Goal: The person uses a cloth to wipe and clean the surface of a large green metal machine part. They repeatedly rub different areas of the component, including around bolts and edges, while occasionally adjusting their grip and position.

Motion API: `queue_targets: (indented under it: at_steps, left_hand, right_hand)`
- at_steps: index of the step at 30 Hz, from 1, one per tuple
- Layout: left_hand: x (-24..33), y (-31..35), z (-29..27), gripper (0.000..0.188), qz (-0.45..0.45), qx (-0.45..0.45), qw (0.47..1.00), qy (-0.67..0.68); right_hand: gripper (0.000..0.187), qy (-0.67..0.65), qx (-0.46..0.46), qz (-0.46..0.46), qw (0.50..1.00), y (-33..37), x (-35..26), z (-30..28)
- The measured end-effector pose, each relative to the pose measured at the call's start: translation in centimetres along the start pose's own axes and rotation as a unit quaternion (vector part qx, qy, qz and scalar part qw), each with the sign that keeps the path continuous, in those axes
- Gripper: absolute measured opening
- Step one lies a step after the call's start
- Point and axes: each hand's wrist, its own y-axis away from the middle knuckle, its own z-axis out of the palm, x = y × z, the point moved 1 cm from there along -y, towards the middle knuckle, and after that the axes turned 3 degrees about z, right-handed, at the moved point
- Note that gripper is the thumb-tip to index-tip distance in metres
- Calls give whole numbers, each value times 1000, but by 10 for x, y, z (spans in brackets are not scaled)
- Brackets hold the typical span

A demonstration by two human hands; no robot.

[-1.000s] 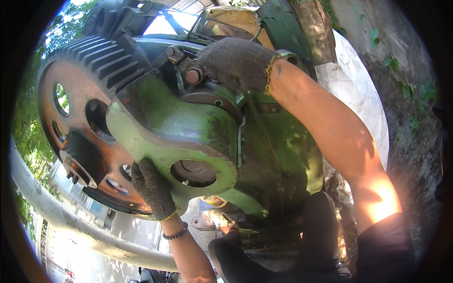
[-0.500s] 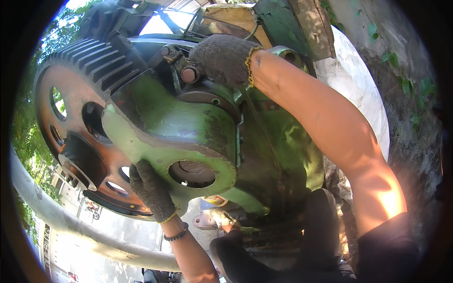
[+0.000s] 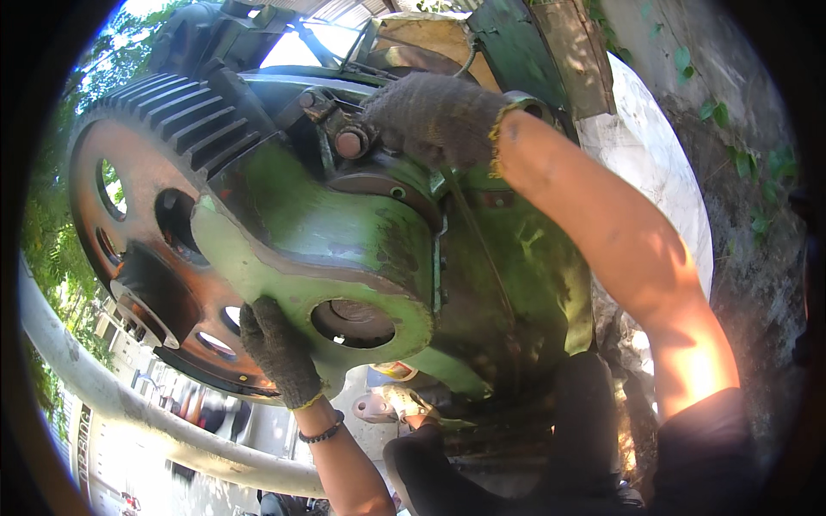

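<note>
Across the middle of the frame sits one green machine housing (image 3: 353, 224), with one round opening (image 3: 353, 322) in its pale front plate (image 3: 258, 275). You've got two hands on the machine, both in dark knitted gloves. Left hand (image 3: 282, 353), just below left of center: laid against the lower edge of that plate, beside the round opening, fingers extended and not wrapped round anything. One dark beaded bracelet (image 3: 322, 430) on your left wrist. Right hand (image 3: 437, 120), upper center: back of the glove toward the camera, over the top of the housing, just beside two bolt heads (image 3: 348, 144). Its fingertips are hidden, so can't tell whether your grip is spread or pinching something. Left side of frame: one big gear wheel (image 3: 140, 181), orange-brown face, dark teeth along the upper rim, at least five openings showing, one dark hub (image 3: 155, 292) sticking out at lower left. One pale thick pipe (image 3: 172, 434) curves along the lower left; some blurred shapes behind it, too unclear to count. Bottom center: your two dark-trousered legs (image 3: 585, 421), plus one flat metal piece (image 3: 376, 411) with one hole. Right side: one white sheet (image 3: 645, 198) and one grey wall (image 3: 714, 52) with a few vine leaves (image 3: 781, 163).
</note>
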Motion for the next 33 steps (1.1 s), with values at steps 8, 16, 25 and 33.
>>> queue_targets:
  at_steps: [8,16,25,33]
  left_hand:
    - [5,-1,1,31,-13,-3,1000,18]
    - [9,-3,0,31,6,-36,999,13]
    - [9,0,4,30,-30,-9,999,36]
    - [3,1,2,29,15,-11,1000,-3]
  right_hand:
    - [12,466,-39,-9,884,-28,-26,19]
    - [32,24,55,92,994,29,-35,0]
    - [34,170,102,-21,980,26,-30,15]
    - [37,72,85,25,993,24,-38,17]
